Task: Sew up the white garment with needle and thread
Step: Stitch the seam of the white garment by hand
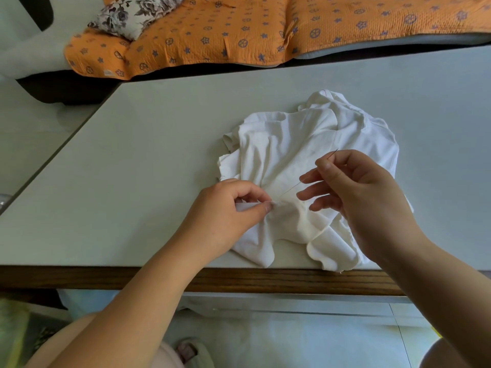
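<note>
We see the garment (300,144) lying crumpled on the table (132,155), near its front edge. The left hand (225,213) pinches a fold of the cloth between thumb and forefinger. The right hand (358,187), raised above the cloth, pinches the needle (333,153), its other fingers spread. The thread (292,187) runs taut between the fold and the right hand.

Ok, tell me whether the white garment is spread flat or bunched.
Bunched: the white fabric garment lies heaped in creases on the pale table, not flat.
</note>
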